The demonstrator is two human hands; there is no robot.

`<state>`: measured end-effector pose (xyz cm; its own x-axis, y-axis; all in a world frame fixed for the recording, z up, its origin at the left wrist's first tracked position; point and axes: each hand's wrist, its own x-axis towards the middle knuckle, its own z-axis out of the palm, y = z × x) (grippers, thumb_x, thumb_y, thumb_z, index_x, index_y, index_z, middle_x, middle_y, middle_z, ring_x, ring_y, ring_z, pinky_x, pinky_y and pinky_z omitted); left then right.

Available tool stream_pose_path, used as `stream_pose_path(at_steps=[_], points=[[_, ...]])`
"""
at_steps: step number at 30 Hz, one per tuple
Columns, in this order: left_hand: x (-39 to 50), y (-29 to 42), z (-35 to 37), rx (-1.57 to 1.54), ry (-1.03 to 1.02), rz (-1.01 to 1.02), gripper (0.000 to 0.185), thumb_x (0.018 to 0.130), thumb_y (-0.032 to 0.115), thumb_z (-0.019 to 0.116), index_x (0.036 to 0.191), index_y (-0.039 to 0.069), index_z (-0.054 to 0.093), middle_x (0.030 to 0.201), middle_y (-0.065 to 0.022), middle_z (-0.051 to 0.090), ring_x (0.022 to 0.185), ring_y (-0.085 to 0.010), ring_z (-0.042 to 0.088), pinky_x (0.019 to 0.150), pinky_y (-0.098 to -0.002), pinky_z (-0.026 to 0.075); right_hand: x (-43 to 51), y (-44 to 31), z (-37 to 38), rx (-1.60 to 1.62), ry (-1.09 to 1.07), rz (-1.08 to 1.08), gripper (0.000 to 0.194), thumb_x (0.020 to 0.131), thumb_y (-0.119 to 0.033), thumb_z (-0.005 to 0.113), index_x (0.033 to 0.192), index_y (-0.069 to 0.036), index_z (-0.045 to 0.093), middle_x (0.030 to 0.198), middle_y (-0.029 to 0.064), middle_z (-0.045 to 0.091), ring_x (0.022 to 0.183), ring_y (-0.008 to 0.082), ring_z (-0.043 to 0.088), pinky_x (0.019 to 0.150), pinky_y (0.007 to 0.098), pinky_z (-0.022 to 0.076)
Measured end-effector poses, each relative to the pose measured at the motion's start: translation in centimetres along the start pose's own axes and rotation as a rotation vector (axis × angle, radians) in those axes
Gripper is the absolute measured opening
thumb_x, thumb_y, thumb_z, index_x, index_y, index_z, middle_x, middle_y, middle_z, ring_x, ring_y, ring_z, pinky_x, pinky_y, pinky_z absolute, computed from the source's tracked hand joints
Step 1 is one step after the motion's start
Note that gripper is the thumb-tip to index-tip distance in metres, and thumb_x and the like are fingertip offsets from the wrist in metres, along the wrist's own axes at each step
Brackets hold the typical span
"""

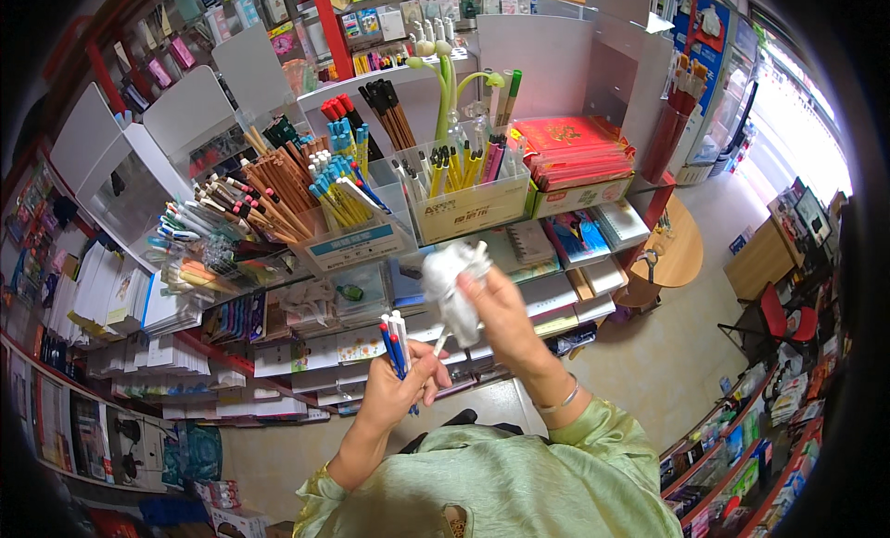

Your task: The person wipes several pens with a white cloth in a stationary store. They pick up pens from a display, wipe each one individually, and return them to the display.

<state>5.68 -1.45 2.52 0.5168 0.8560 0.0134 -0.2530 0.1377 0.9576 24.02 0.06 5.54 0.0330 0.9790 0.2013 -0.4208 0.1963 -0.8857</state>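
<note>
My left hand [403, 378] is closed around several pens [393, 336] with white and blue barrels, some with red ends. A crumpled white cloth [450, 288] is gripped in my right hand [500, 315], wrapped about a slim white pen whose ends stick out above and below it. The lower end of that pen lies beside my left fingers. Beyond my hands stands a clear bin of pencils and pens [358, 249], and to its right another bin [473, 208] holds yellow, pink and white pens.
Red envelopes [567, 149] are stacked at the display's right. Notebooks and papers fill the shelves [313, 378] below. A round wooden table [674, 246] with scissors stands further right, near a red chair [786, 315]. Goods racks [737, 461] line the lower right.
</note>
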Motion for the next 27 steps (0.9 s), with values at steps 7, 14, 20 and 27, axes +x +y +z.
stream_pose_path(at_steps=[7,14,20,27], points=[[-0.7,1.0,0.1,-0.037,-0.070,-0.049,0.022,0.096,0.014,0.054,0.100,-0.008,0.058,0.072,-0.0117,0.064,0.048,-0.0067,0.049,0.044,-0.0185,0.035,0.2,-1.5,-0.4,0.063,0.022,-0.027,0.030,0.097,-0.019,0.054,0.120,0.000,0.055,0.103,0.0032,0.064,0.085,0.0069,0.058,0.074,0.0222,0.0477],[-1.4,0.9,-0.1,0.080,-0.036,-0.039,0.018,0.095,0.010,0.054,0.100,-0.007,0.058,0.069,-0.0110,0.063,0.048,-0.0068,0.049,0.044,-0.0184,0.036,2.0,-2.9,-3.6,0.119,0.268,-0.248,0.024,0.098,-0.017,0.049,0.112,0.000,0.057,0.095,0.0048,0.066,0.077,0.0081,0.062,0.068,0.0224,0.0502],[-0.9,-0.3,-0.3,0.032,0.035,-0.038,0.017,0.094,0.008,0.055,0.103,-0.006,0.055,0.071,-0.0123,0.063,0.050,-0.0081,0.051,0.046,-0.0198,0.041,-1.0,-0.6,-3.2,0.048,0.130,0.047,0.028,0.097,-0.020,0.053,0.118,-0.003,0.057,0.094,0.0007,0.065,0.075,0.0055,0.059,0.067,0.0216,0.0486],[-0.9,-0.9,0.4,0.240,0.118,0.027,0.014,0.093,0.007,0.057,0.099,-0.005,0.060,0.074,-0.0092,0.066,0.056,-0.0070,0.052,0.052,-0.0211,0.042,-2.8,0.8,0.5,0.086,0.080,0.175,0.027,0.096,-0.022,0.056,0.117,-0.004,0.056,0.091,-0.0027,0.061,0.072,0.0039,0.056,0.063,0.0214,0.0465]])
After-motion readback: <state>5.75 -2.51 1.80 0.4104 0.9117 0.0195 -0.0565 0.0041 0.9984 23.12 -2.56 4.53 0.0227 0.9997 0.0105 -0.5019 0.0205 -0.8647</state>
